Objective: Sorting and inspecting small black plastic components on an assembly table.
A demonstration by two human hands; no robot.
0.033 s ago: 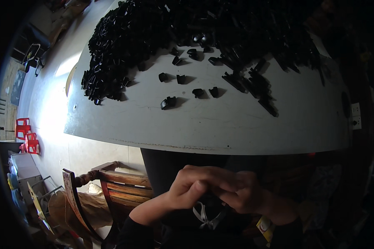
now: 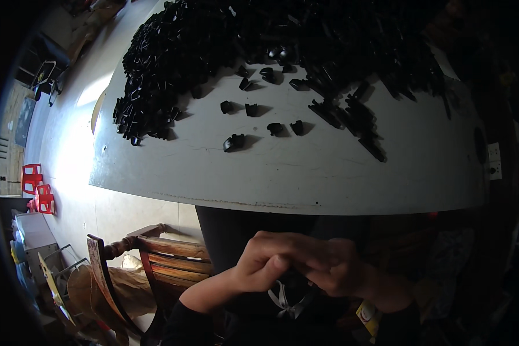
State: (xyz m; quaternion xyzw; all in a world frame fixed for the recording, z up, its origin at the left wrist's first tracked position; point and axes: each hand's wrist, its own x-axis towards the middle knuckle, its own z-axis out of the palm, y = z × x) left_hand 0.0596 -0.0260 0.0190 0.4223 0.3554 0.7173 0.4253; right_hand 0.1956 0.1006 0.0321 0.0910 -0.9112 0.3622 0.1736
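My left hand and my right hand meet over my lap, below the near edge of the white table. The left fingers are bent and pressed together, reaching across to the right hand, with the thumb tucked below. The right fingers are curled in and lie in shadow. Whatever is between the hands, if anything, is hidden. On the table, several small curved black plastic pieces lie loose. Behind them at the left rises a large heap of similar black pieces. Long dark notched strips lie to the right.
A slatted wooden chair stands at the left, close to my left forearm. Red plastic stools sit on the pale floor farther left. A white wall socket shows at the right. A yellow packet lies beside my right wrist.
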